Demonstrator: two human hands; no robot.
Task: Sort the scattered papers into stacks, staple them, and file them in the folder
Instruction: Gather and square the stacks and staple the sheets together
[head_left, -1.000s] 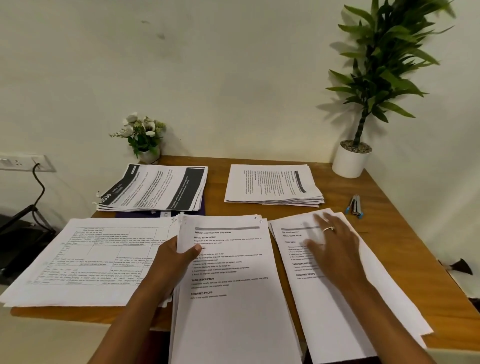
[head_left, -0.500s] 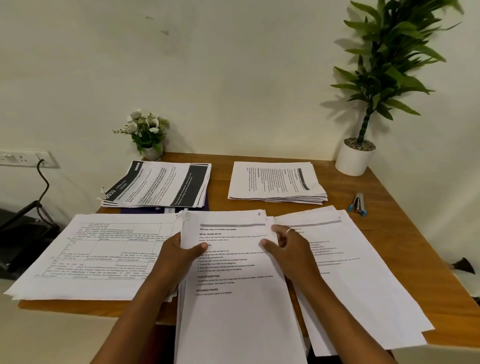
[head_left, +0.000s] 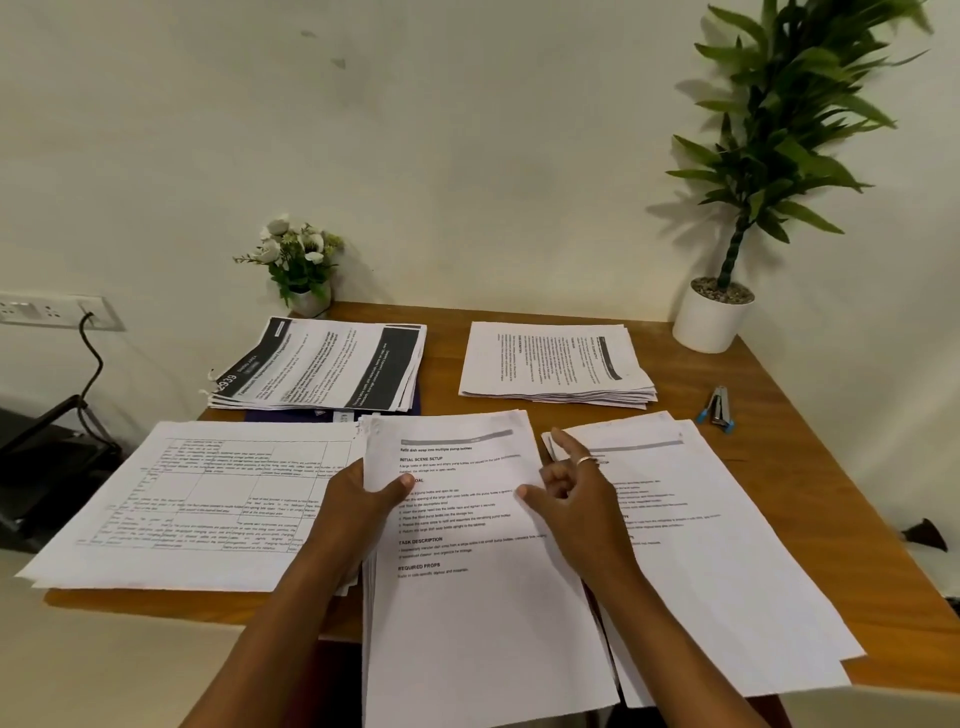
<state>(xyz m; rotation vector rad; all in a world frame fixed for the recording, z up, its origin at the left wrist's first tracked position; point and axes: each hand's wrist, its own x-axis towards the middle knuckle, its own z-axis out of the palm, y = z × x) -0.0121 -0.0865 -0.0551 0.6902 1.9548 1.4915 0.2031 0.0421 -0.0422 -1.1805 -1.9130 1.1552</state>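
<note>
Between left hand and right hand, the middle stack runs lengthwise away

Lighting: soft, even indoor, mod. bright. Tall plant throws a diffuse shadow leftwards onto wall; source approx. to the right. Wide-angle bend evident: table edges bow, esp. near frame margins. Centre stack: headings legible, fine print soft. Leaves at top rt corner smeared.

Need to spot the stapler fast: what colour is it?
The stapler is grey metal with light blue tips, seen best in the head view, on the table's right side.
</note>
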